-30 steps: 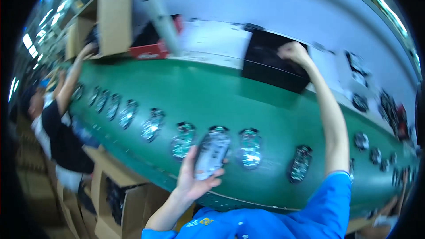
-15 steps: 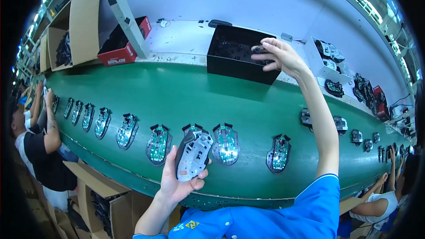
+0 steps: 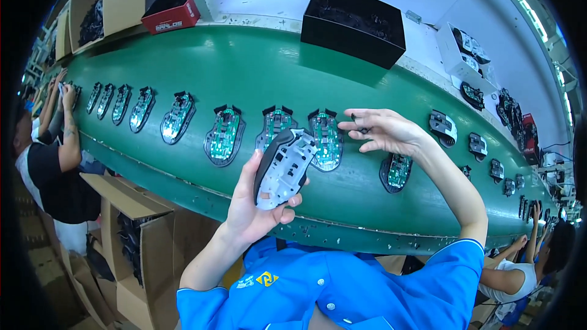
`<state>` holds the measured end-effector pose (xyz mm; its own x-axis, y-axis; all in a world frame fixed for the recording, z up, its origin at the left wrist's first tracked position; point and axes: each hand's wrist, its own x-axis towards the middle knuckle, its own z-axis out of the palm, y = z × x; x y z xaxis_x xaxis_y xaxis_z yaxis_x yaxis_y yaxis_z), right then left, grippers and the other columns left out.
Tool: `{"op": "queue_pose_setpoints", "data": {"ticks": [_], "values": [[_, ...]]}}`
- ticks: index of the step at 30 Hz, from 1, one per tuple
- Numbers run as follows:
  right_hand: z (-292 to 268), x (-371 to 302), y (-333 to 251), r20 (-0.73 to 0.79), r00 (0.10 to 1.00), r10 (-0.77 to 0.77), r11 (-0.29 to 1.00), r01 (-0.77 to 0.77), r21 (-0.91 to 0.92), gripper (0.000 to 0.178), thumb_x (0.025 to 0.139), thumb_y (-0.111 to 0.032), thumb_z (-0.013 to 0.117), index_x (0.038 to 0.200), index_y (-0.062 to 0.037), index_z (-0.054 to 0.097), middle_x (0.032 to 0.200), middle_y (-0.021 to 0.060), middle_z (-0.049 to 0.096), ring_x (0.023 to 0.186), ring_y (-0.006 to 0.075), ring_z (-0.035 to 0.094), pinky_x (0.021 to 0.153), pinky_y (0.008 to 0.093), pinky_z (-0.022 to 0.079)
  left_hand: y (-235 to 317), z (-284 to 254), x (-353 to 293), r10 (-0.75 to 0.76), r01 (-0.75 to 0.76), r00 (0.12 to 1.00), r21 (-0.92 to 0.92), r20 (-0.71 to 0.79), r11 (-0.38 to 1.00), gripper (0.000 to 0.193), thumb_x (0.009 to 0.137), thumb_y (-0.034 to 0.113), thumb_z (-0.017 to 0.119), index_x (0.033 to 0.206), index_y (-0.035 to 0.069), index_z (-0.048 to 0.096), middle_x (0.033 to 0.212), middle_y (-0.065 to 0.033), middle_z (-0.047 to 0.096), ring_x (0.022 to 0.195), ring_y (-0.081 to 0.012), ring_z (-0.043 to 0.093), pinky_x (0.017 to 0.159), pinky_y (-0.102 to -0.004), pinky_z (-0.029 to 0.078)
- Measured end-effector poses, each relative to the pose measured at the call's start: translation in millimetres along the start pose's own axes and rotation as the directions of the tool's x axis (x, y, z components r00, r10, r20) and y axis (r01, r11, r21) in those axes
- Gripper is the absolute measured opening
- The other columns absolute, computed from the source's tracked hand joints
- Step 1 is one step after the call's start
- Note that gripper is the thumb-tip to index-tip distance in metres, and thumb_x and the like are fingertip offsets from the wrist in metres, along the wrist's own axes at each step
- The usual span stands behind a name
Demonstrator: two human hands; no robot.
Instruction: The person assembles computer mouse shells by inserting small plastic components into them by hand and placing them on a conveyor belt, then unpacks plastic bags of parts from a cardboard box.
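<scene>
My left hand (image 3: 247,211) grips a computer mouse top shell (image 3: 284,174), dark outside, its pale grey inner side turned toward me. To the right, my right hand (image 3: 391,133) pinches a small black part (image 3: 363,129), too small to make out fully. Beneath and around the hands, mouse bases with exposed green circuit boards lie in a row on the green belt. One such base (image 3: 270,123) is partly covered by the shell, another base (image 3: 328,137) lies between my hands, and a third base (image 3: 394,174) is partly hidden under my right hand.
Beyond the belt stands a black box (image 3: 348,40) of dark small parts. A red box (image 3: 174,19) and a cardboard carton (image 3: 125,0) are at the far left. More mouse pieces (image 3: 443,127) lie to the right. Another person (image 3: 52,171) works at the left; others sit far right.
My right hand has come back from over the black box toward the shell, carrying the small black part. My left hand still holds the shell. The view has tilted downward.
</scene>
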<state>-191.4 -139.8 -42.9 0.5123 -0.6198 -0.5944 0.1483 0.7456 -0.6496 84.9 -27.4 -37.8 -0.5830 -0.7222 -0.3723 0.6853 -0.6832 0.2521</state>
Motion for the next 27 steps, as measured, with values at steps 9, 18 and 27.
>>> {"op": "queue_pose_setpoints", "data": {"ticks": [9, 18, 27], "values": [[71.8, -65.8, -4.4, 0.029, 0.987, -0.158, 0.906, 0.157, -0.394, 0.038, 0.084, -0.008, 0.063, 0.116, 0.0067, 0.051, 0.104, 0.0205, 0.063, 0.067, 0.0140, 0.065, 0.052, 0.0236, 0.057, -9.9, 2.3, -11.6, 0.040, -0.044, 0.997, 0.069, 0.068, 0.997, 0.067, 0.088, 0.062, 0.040, 0.123, 0.006, 0.047, 0.099, -0.0121, 0.058, 0.072, -0.0193, 0.060, 0.039, -0.0302, 0.051], [121.9, -73.0, 32.1, 0.505, 0.739, -0.445, 0.032, 0.577, -0.816, 0.027, 0.077, -0.004, 0.067, 0.104, -0.0057, 0.066, 0.092, 0.0104, 0.064, 0.078, 0.0211, 0.064, 0.059, 0.0286, 0.052, -24.0, 21.3, -24.9, -0.048, 0.037, 0.999, 0.353, 0.023, 0.935, 0.058, 0.090, 0.055, 0.037, 0.115, 0.005, 0.050, 0.091, -0.0121, 0.062, 0.076, -0.0230, 0.065, 0.052, -0.0322, 0.055], [115.5, -69.3, 36.8, 0.579, 0.659, -0.479, -0.039, 0.643, -0.765, 0.022, 0.079, -0.005, 0.065, 0.101, -0.0054, 0.066, 0.094, 0.0095, 0.063, 0.073, 0.0218, 0.063, 0.058, 0.0303, 0.052, -22.5, 17.7, -27.0, -0.009, -0.007, 0.999, 0.433, 0.037, 0.901, 0.055, 0.089, 0.053, 0.039, 0.115, 0.005, 0.049, 0.094, -0.0092, 0.060, 0.083, -0.0155, 0.061, 0.052, -0.0302, 0.055]]}}
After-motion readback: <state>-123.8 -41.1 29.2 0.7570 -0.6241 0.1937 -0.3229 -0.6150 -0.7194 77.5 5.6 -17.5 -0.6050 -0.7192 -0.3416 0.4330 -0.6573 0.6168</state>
